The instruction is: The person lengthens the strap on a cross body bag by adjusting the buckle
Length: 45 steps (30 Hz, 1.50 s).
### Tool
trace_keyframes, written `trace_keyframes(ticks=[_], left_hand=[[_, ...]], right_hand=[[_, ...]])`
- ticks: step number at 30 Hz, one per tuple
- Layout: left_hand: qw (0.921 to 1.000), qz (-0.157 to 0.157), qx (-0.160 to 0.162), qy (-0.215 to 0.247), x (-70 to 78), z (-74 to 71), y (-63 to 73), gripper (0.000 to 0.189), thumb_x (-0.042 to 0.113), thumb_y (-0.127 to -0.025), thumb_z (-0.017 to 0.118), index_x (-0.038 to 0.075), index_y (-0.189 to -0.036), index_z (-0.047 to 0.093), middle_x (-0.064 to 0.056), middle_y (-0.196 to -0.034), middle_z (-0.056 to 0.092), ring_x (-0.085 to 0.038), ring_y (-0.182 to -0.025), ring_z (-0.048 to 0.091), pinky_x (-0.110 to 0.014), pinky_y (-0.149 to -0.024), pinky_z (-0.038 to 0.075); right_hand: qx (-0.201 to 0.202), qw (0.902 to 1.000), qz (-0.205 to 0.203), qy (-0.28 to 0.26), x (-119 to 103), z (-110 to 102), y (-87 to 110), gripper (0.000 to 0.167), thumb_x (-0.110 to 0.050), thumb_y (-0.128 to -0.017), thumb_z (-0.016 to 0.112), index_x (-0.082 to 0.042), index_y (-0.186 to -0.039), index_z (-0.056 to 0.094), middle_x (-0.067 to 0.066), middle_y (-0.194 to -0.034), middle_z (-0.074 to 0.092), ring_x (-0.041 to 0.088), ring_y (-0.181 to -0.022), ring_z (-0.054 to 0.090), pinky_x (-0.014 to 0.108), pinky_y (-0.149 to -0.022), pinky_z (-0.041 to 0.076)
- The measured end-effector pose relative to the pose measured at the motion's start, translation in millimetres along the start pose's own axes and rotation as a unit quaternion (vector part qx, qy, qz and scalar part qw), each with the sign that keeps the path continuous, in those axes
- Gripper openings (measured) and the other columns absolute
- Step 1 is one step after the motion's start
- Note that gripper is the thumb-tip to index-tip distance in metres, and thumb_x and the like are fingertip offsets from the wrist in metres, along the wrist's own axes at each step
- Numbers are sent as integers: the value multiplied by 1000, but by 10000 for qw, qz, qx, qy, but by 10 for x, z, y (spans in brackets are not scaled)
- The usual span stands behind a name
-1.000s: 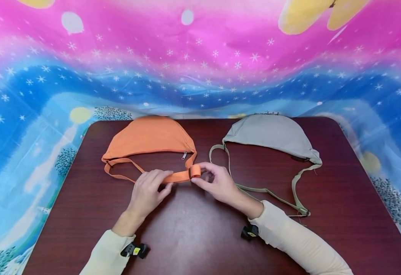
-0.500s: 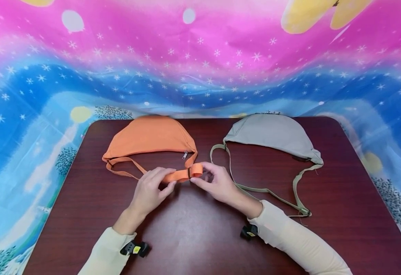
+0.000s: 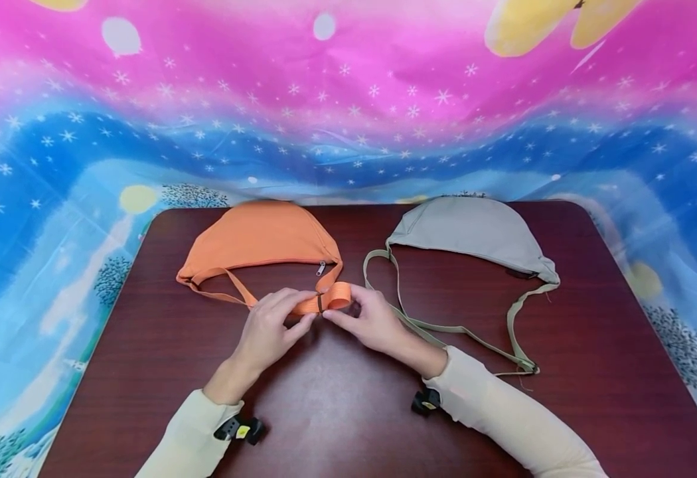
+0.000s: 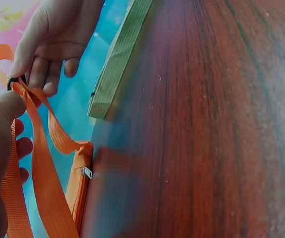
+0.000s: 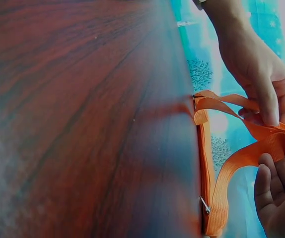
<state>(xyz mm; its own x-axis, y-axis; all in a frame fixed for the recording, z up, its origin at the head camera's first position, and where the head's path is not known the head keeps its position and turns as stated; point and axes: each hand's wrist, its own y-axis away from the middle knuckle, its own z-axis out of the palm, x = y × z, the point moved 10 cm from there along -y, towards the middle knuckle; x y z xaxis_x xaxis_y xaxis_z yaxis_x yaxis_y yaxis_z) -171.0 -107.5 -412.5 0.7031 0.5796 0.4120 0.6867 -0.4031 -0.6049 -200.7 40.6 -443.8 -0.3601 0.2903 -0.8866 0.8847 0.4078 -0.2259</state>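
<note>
An orange half-moon bag (image 3: 259, 236) lies on the table, its zipper side toward me. Its orange strap (image 3: 308, 306) is raised off the table between both hands. My left hand (image 3: 267, 328) pinches the strap between thumb and fingers, left of a dark slider buckle (image 3: 320, 303). At that buckle, my right hand (image 3: 378, 322) pinches with thumb and fingers, and a loop of strap (image 3: 340, 294) stands out beyond it. The left wrist view shows both thumbs close to the black buckle (image 4: 16, 81). In the right wrist view, the strap (image 5: 247, 154) runs from the bag up to the fingers.
A grey-green half-moon bag (image 3: 468, 226) lies at the back right of the brown table (image 3: 336, 411). Its green strap (image 3: 456, 330) spreads toward me, passing close to my right forearm. A patterned cloth (image 3: 348, 133) hangs behind the table.
The buckle and my right hand have shifted slightly left, and my left hand slightly right. The strap loop right of the buckle looks larger. Both bags stay put.
</note>
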Motion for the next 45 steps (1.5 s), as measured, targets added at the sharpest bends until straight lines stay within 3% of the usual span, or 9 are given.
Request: trace_keyframes(ticks=[6,14,22,29,35,40,45], left_hand=[[10000,2,-46,40,-7,18,3,39,14,-83,83,8,-120,72,-5,-105,73,-21,-92,68,-42,-81,53],[9999,-119,32,-7,-56,-9,37,46,14,-77,88,8,-120,72,-6,-107,73,-23,-95,68,-44,-83,52],[9992,-237,180,-281,-157,-106,140,46,12,-78,86,9,-121,71,-5,-106,72,-25,-94,66,-45,-84,49],[9975,-482,263,-440,-261,-216,226,44,13,-79,86,8,-120,71,-8,-107,72,-27,-94,65,-46,-87,46],[9977,-300,399,-457,-284,-263,261,37,13,-80,84,8,-115,74,-7,-105,73,-24,-84,65,-46,-84,45],[9983,-74,402,-422,-240,-226,237,31,22,-86,80,8,-113,75,-6,-104,72,-28,-93,65,-46,-85,45],[9983,-63,292,-506,-208,-170,207,34,25,-86,79,9,-116,73,-6,-105,72,-27,-95,65,-45,-88,46]], right_hand=[[-16,9997,101,207,15,35,-16,31,-20,-89,81,-9,-116,70,-2,-92,71,8,-66,55,24,-59,47],[-39,9999,73,69,-1,52,-15,30,-17,-89,80,-8,-116,70,-2,-90,71,7,-61,54,24,-56,46],[7,10000,19,-46,-22,37,-14,31,-17,-88,81,-9,-116,70,-1,-91,72,12,-59,56,24,-55,46],[49,9999,84,38,-26,15,-9,31,-18,-88,82,-8,-116,70,-1,-93,73,7,-59,54,24,-55,46],[73,10000,46,27,-38,14,-6,30,-18,-88,82,-9,-114,71,-3,-88,72,8,-58,55,24,-55,46],[72,9999,37,99,-37,22,-11,28,-19,-88,82,-11,-113,71,-6,-79,68,10,-55,53,25,-52,44],[73,9999,25,106,-55,27,-15,32,-19,-88,81,-11,-117,71,-5,-86,70,12,-55,52,26,-52,44]])
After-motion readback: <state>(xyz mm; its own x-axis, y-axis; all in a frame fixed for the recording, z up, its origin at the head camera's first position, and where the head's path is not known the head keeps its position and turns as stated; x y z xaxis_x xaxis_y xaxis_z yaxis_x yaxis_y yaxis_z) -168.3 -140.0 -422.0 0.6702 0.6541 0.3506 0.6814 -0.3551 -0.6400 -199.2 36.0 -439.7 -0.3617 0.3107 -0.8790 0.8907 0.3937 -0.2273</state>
